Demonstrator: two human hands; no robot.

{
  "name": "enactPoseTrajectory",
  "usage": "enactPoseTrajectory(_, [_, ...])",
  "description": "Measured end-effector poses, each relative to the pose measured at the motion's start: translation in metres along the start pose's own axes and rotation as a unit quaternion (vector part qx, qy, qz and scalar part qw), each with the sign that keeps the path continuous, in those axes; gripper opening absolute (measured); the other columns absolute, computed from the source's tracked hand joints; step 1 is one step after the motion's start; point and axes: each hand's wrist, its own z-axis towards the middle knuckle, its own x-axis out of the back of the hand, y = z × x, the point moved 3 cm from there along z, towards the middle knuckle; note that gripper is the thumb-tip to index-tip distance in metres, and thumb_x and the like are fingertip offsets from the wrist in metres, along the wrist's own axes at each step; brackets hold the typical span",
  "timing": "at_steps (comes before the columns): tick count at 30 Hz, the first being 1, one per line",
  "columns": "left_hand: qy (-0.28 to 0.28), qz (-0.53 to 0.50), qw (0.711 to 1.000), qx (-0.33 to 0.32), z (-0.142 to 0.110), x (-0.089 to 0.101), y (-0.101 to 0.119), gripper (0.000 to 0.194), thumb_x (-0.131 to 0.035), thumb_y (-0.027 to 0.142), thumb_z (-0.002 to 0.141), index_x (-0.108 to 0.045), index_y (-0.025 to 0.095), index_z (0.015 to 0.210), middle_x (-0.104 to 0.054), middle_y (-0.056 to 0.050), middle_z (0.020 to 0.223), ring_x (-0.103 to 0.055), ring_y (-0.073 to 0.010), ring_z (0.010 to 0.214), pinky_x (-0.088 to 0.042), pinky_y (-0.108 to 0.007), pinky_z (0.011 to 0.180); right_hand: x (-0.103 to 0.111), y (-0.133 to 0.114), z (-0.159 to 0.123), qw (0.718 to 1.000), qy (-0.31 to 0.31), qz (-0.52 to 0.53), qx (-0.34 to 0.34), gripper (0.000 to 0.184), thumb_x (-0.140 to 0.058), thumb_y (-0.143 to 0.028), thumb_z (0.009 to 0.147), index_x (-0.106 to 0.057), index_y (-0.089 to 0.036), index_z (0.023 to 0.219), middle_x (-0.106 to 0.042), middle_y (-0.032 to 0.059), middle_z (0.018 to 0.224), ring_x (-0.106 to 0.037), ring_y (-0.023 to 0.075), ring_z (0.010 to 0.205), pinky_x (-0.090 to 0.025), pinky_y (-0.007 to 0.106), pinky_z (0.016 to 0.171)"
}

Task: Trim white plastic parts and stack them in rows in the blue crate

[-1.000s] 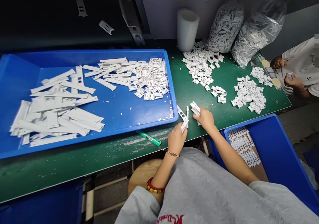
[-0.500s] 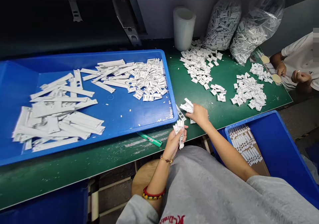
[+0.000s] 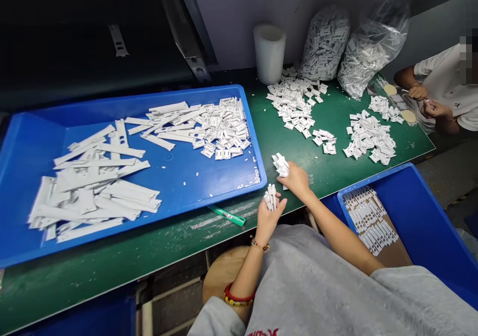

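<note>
My left hand (image 3: 268, 217) is shut on a small bunch of white plastic pieces (image 3: 271, 197), which stand upright in its palm just off the edge of the green bench (image 3: 298, 127). My right hand (image 3: 298, 179) rests on the bench with its fingers on another little clump of white pieces (image 3: 281, 165). Its fingertips appear to pinch that clump. A large blue tray (image 3: 179, 174) lies to the left of both hands, and its corner is close to my left hand. It holds long white strips (image 3: 100, 181) and a heap of small white pieces (image 3: 220, 129).
Loose white piles (image 3: 293, 104) lie on the bench beyond my hands, beside filled plastic bags (image 3: 324, 42) and a white roll (image 3: 269, 55). A green marker (image 3: 227, 215) lies by the tray. A blue bin (image 3: 407, 211) at lower right holds stacked strips. A co-worker's hands (image 3: 425, 101) work at the far right.
My left hand has moved down and right, with its bunch now upright in the palm. The right hand has shifted slightly left, and the strip by the tray corner no longer shows. The view has tilted.
</note>
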Motion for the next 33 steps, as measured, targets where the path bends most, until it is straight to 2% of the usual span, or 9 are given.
enactPoseTrajectory(4, [0.022,0.034,0.998,-0.054,0.024,-0.038,0.006,0.047,-0.083,0.045,0.060,-0.055,0.020,0.088,-0.049,0.006,0.068,-0.047,-0.0116,0.059,-0.041,-0.026,0.062,0.015,0.035,0.004,0.997,0.038,0.059,-0.024,0.023,-0.062,-0.027,0.080,-0.059,-0.017,0.101,-0.071,0.0082,0.098,-0.068,0.0255,0.091,-0.048,0.030,0.072])
enactPoseTrajectory(6, [0.039,0.044,0.996,-0.072,0.040,-0.050,0.009,0.044,-0.077,0.049,0.067,-0.052,0.021,0.090,-0.053,0.003,0.075,-0.052,-0.0147,0.067,-0.043,-0.029,0.068,0.019,0.046,0.006,0.996,0.057,0.057,-0.033,0.024,-0.062,-0.026,0.081,-0.058,-0.015,0.102,-0.070,0.0104,0.100,-0.067,0.0257,0.095,-0.048,0.030,0.075])
enactPoseTrajectory(11, [0.060,0.071,0.992,-0.088,0.069,-0.052,0.007,0.037,-0.061,0.055,0.081,-0.048,0.022,0.094,-0.056,-0.002,0.085,-0.058,-0.0213,0.084,-0.046,-0.036,0.081,0.014,0.041,0.006,0.996,0.060,0.020,-0.057,0.030,-0.064,-0.035,0.086,-0.052,-0.015,0.106,-0.069,0.0157,0.106,-0.067,0.0280,0.096,-0.048,0.032,0.074])
enactPoseTrajectory(15, [0.054,0.102,0.989,-0.094,0.080,-0.048,0.009,0.048,-0.072,0.055,0.072,-0.047,0.021,0.095,-0.056,-0.004,0.089,-0.059,-0.0246,0.089,-0.046,-0.043,0.087,0.012,0.027,0.009,0.996,0.041,0.061,-0.041,0.027,-0.062,-0.030,0.084,-0.050,-0.018,0.104,-0.070,0.0125,0.097,-0.067,0.0284,0.087,-0.048,0.034,0.070])
enactPoseTrajectory(18, [0.036,0.114,0.987,-0.110,0.086,-0.054,0.020,0.069,-0.085,0.054,0.057,-0.048,0.019,0.104,-0.055,-0.005,0.096,-0.059,-0.0262,0.095,-0.046,-0.044,0.092,0.020,0.029,0.009,0.977,0.097,0.189,0.011,0.031,-0.063,-0.034,0.080,-0.048,-0.022,0.104,-0.069,0.0060,0.091,-0.066,0.0253,0.082,-0.051,0.035,0.071])
enactPoseTrajectory(20, [-0.001,0.115,0.980,-0.162,0.090,-0.062,0.031,0.087,-0.091,0.052,0.046,-0.047,0.020,0.114,-0.054,-0.007,0.108,-0.057,-0.0274,0.106,-0.045,-0.043,0.098,0.026,0.038,0.008,0.952,0.154,0.255,0.063,0.031,-0.062,-0.038,0.079,-0.048,-0.024,0.103,-0.067,0.0041,0.091,-0.065,0.0230,0.079,-0.053,0.036,0.073])
enactPoseTrajectory(23, [-0.087,0.136,0.943,-0.292,0.095,-0.076,0.042,0.101,-0.094,0.051,0.041,-0.045,0.021,0.124,-0.050,-0.011,0.124,-0.051,-0.0302,0.119,-0.039,-0.043,0.107,0.028,0.057,0.008,0.931,0.196,0.277,0.131,0.035,-0.064,-0.042,0.076,-0.049,-0.023,0.103,-0.066,0.0064,0.097,-0.065,0.0242,0.086,-0.054,0.040,0.081])
enactPoseTrajectory(28, [-0.129,0.193,0.935,-0.267,0.104,-0.086,0.024,0.089,-0.093,0.053,0.042,-0.051,0.020,0.113,-0.057,-0.011,0.114,-0.052,-0.0323,0.112,-0.041,-0.047,0.103,0.015,0.081,0.011,0.949,0.134,0.235,0.160,0.050,-0.067,-0.043,0.076,-0.051,-0.017,0.115,-0.062,0.0129,0.110,-0.061,0.0281,0.102,-0.051,0.044,0.092])
enactPoseTrajectory(33, [-0.112,0.141,0.916,-0.358,0.100,-0.086,0.023,0.071,-0.087,0.053,0.057,-0.053,0.021,0.111,-0.058,-0.011,0.116,-0.054,-0.0297,0.114,-0.040,-0.044,0.105,0.016,0.079,0.007,0.958,0.147,0.191,0.154,0.039,-0.061,-0.025,0.080,-0.052,-0.019,0.118,-0.059,0.0121,0.123,-0.055,0.0256,0.119,-0.044,0.040,0.104])
